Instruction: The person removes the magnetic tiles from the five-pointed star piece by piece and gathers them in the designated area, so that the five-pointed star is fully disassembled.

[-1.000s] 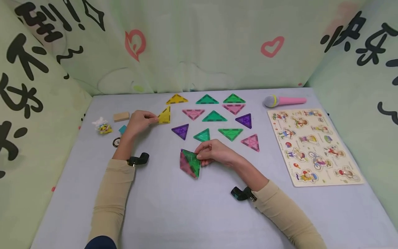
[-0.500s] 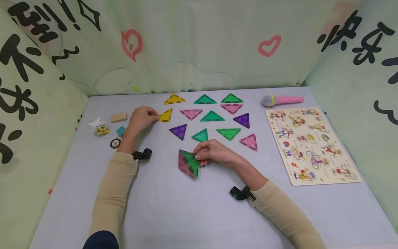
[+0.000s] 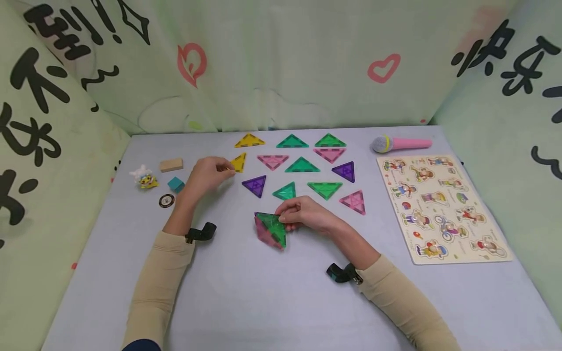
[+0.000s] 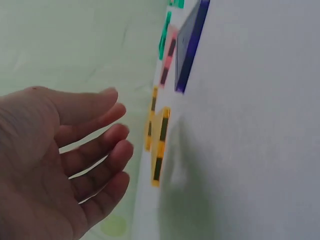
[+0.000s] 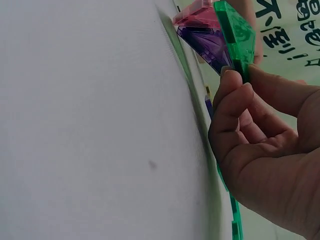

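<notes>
My right hand (image 3: 307, 214) pinches the edge of a green triangular magnetic tile (image 3: 273, 225) between thumb and fingers. That tile is joined to a pink tile (image 5: 200, 14) and a purple tile (image 5: 207, 45), forming a small folded shape held up off the table. My left hand (image 3: 210, 174) hovers by a yellow triangular tile (image 3: 239, 163), its fingers loosely bent. In the left wrist view a gap shows between those fingers (image 4: 117, 140) and the yellow tile, and nothing is held.
Several loose triangular tiles, such as a teal one (image 3: 302, 165), lie in rows beyond my hands. Left stand a wooden block (image 3: 171, 165), blue cube (image 3: 176, 184), black ring (image 3: 167, 200) and small figurine (image 3: 146, 178). Right lie a pink microphone (image 3: 406, 143) and a puzzle board (image 3: 443, 209).
The yellow tile has turned and shifted slightly right. My left hand has let go of it and drawn slightly apart. My right hand keeps its pinch, with the joined tiles tilted a little.
</notes>
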Motion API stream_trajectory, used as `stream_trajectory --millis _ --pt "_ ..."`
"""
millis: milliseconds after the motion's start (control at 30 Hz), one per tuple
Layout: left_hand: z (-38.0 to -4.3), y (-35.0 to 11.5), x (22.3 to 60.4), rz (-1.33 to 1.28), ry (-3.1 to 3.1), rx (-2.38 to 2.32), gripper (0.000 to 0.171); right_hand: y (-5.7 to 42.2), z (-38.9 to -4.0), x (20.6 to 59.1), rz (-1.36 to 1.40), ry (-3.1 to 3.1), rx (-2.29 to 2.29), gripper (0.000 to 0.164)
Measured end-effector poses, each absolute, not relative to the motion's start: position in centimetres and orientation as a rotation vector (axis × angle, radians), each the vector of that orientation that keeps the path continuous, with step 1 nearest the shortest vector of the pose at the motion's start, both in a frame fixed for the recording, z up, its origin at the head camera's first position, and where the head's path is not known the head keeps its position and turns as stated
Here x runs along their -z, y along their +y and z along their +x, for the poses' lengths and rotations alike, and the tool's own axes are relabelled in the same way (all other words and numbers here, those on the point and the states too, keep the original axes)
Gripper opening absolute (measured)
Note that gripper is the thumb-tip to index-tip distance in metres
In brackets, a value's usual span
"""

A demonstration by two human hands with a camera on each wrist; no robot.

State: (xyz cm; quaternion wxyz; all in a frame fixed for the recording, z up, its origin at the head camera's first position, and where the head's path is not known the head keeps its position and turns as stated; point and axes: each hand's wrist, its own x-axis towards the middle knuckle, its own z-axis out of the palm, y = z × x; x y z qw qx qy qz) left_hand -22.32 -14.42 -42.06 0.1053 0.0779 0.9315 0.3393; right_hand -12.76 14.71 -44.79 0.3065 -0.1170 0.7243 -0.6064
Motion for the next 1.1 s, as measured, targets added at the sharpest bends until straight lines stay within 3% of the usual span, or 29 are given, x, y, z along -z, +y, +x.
stream_trajectory --millis 567,733,1100 --pt "-16.6 -10.2 41.5 0.646 2.339 -1.058 0.027 15.9 -12.8 44.3 -0.251 1.943 1.657 0.025" --pt "-16.0 -9.6 41.6 0.758 2.29 -1.041 0.02 15.9 -12.7 44.2 -0.251 1.931 1.678 0.026" --pt "-15.7 -9.6 42.0 0.737 2.284 -1.116 0.019 15.6 -12.7 44.1 -0.227 1.944 1.73 0.026"
